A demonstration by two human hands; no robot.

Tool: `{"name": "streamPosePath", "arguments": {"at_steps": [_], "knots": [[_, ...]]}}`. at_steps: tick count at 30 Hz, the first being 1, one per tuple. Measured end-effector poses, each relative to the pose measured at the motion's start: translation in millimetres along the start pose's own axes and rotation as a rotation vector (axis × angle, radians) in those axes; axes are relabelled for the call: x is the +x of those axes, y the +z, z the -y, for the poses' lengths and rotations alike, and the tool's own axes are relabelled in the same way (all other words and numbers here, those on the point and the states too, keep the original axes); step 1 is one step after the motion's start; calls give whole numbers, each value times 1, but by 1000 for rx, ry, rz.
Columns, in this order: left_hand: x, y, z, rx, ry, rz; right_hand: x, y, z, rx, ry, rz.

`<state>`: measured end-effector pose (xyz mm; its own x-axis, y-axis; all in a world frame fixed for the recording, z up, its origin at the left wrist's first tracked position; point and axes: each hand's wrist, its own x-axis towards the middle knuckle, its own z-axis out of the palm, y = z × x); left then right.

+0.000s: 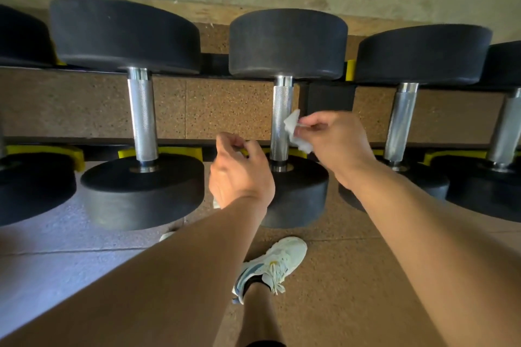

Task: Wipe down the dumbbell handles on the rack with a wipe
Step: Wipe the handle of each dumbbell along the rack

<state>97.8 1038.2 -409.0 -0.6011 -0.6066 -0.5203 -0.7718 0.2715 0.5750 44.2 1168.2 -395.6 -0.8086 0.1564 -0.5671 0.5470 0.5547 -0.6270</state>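
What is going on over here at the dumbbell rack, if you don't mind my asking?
A person is wiping dumbbell handles on the rack. Their right hand pinches a crumpled white wipe against the right side of the middle dumbbell's knurled handle. The left hand hovers just left of that handle with fingers loosely curled, holding nothing visible. More dumbbells sit either side, such as the left dumbbell, resting in yellow cradles.
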Motion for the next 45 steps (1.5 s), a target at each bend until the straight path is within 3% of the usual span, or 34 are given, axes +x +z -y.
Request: {"name": "streamPosePath", "arguments": {"at_steps": [2, 4, 8, 12, 14, 16, 18, 22, 24, 25, 27, 29, 30, 32, 36, 40, 41, 45], "knots": [[-1, 0, -1, -7, -2, 0, 9, 3, 16, 331, 92, -167], [-1, 0, -2, -11, -5, 0, 15, 14, 24, 419, 112, -239], [-2, -1, -2, -8, 3, 0, -1, 19, 17, -213, -120, -179], [-2, -1, -2, -8, -1, -10, -11, 7, 4, -577, -129, 160], [-3, -1, -3, -12, -4, -8, 0, 0, 7, -459, -41, 192], [-3, -1, -4, -20, -5, -7, 18, -7, 16, -121, 48, -18], [-3, -1, -4, -21, -9, -6, 27, -2, 22, 85, 23, -218], [-3, -1, -3, -14, 3, -8, -2, 17, 3, -453, -209, 9], [-3, -1, -2, -23, 11, -11, -15, 3, -8, -591, -277, 162], [-2, -1, -1, -30, 13, -10, -18, -6, -9, -608, -300, 169], [-2, -1, 0, -34, 17, -14, -20, -20, -3, -574, -454, -16], [-2, 0, 0, -29, 26, -21, -17, -19, 7, -567, -795, -217], [-2, 0, -1, -25, 28, -24, -9, -14, 8, -585, -973, -219], [-2, 0, -1, -16, 28, -30, 13, -5, 10, -707, -1188, -67], [-1, 1, -1, -15, 38, -32, 34, -4, 10, -1033, -1184, 225], [-1, 1, 2, -21, 29, -45, 25, -12, -5, -1071, -1368, 527], [-1, 1, 2, -26, 28, -47, 27, -15, -1, -1031, -1391, 519], [-1, 1, 2, -39, 37, -49, 40, -20, 28, -922, -1375, 202]]}}
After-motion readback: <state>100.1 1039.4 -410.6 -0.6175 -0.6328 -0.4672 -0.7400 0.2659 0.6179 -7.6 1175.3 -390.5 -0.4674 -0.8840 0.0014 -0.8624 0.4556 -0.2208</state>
